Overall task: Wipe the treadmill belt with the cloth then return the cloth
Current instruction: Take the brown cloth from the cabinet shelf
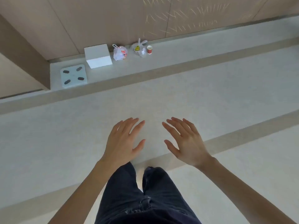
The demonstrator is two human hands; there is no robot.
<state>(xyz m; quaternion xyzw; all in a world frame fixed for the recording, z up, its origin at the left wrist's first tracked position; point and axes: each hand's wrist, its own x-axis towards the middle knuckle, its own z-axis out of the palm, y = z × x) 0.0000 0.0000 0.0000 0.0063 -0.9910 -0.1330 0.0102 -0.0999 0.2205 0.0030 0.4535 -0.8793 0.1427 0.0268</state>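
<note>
My left hand [123,139] and my right hand [184,139] are both held out in front of me, palms down, fingers spread, holding nothing. They hover above a pale tiled floor [161,97], just ahead of my legs in dark jeans [145,199]. No treadmill and no cloth appear in the head view.
Along the beige wall at the back stand a white bathroom scale [73,76], a white box [98,56], two tied plastic bags [120,52] [139,49] and a red paper cup [149,49]. Brown grout strips cross the floor diagonally.
</note>
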